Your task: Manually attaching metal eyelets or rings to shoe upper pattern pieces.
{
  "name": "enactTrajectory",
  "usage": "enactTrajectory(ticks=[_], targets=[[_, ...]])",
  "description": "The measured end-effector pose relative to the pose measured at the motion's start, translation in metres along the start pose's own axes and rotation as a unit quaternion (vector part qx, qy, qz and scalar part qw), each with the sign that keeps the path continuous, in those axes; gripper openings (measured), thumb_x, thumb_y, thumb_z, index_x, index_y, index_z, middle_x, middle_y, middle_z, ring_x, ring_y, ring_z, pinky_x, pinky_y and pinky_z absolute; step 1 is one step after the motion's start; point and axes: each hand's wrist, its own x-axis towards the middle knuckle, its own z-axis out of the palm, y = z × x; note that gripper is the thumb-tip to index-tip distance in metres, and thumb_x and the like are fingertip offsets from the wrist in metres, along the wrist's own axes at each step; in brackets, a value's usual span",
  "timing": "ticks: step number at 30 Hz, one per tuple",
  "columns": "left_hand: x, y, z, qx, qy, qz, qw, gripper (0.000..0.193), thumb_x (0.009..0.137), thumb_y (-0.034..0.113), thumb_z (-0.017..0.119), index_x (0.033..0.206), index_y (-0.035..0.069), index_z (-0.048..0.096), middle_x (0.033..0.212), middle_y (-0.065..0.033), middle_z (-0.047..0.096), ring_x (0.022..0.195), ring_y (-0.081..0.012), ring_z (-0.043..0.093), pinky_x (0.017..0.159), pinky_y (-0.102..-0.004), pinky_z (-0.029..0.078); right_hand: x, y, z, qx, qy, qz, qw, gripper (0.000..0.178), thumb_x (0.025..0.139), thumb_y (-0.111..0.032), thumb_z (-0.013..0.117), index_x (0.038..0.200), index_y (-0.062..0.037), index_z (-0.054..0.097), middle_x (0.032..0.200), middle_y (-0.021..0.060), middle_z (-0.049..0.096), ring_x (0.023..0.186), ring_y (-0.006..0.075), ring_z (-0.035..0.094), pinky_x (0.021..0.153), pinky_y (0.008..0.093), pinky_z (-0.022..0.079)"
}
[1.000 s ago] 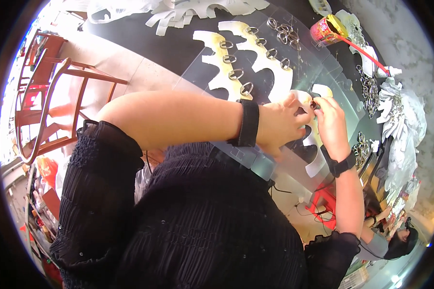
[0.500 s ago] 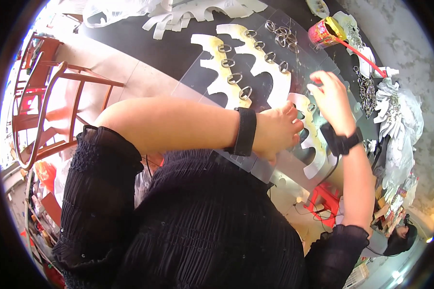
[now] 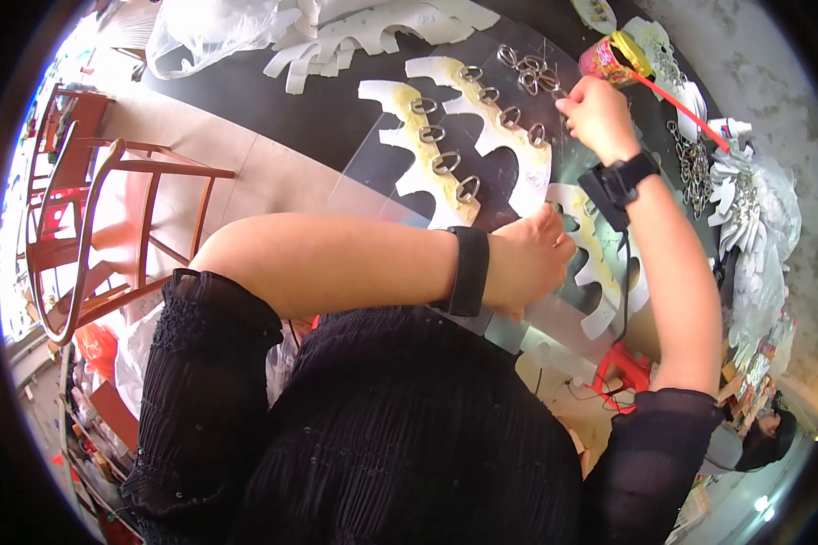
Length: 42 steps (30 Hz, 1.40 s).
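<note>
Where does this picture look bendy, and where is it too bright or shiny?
In the head view, the brown chair bows near the left rim, inside a round black border; the head view's far left edge is washed-out white, and lights at lower right glare; the head view also shows a pale sheen on the clear sheet by the right hand.

The pleated top (image 3: 409, 427) and both wristbands (image 3: 469, 272) are black.
</note>
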Motion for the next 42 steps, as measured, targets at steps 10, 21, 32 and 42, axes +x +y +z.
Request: enactTrajectory(ticks=[10, 21, 32, 42], targets=[[-0.005, 0.004, 0.005, 0.043, 0.072, 0.001, 0.996, 0.065, 0.063, 0.048, 0.074, 0.106, 0.002, 0.059, 0.111, -0.0128, 0.053, 0.108, -0.0273, 0.047, 0.098, -0.038, 0.033, -0.141, 0.049, -0.07, 0.217, -0.154, 0.094, 0.959, 0.012, 0.087, -0.005, 0.058, 0.097, -0.0013, 0.063, 0.072, 0.0002, 0.058, 0.06, 0.0067, 0.053, 0.056, 0.0217, 0.048], [0.016, 0.018, 0.006, -0.017, 0.096, 0.019, 0.995, 0.063, 0.06, 0.042, 0.078, 0.102, 0.001, 0.057, 0.111, -0.0121, 0.05, 0.107, -0.024, 0.048, 0.091, -0.0336, 0.04, -0.151, 0.061, -0.032, 0.266, -0.061, 0.031, 0.961, 0.007, 0.083, 0.001, 0.057, 0.09, 0.0003, 0.059, 0.074, 0.0031, 0.062, 0.062, 0.0086, 0.055, 0.058, 0.0244, 0.046], [0.026, 0.01, 0.005, -0.056, 0.074, 0.017, 0.996, 0.067, 0.061, 0.039, 0.078, 0.11, 0.0, 0.054, 0.118, -0.0138, 0.049, 0.107, -0.0246, 0.049, 0.089, -0.0348, 0.043, -0.147, 0.072, -0.015, 0.26, -0.032, 0.029, 0.965, 0.006, 0.083, -0.001, 0.059, 0.089, 0.0009, 0.06, 0.073, 0.0083, 0.064, 0.061, 0.0109, 0.057, 0.057, 0.026, 0.046], [0.027, 0.003, 0.001, -0.097, 0.085, 0.015, 0.992, 0.07, 0.061, 0.035, 0.079, 0.112, -0.003, 0.051, 0.127, -0.019, 0.047, 0.103, -0.0259, 0.052, 0.086, -0.0351, 0.045, -0.146, 0.078, -0.005, 0.229, 0.009, 0.001, 0.973, 0.006, 0.082, -0.003, 0.061, 0.087, 0.0001, 0.062, 0.072, 0.0118, 0.065, 0.059, 0.0169, 0.061, 0.056, 0.0286, 0.047]])
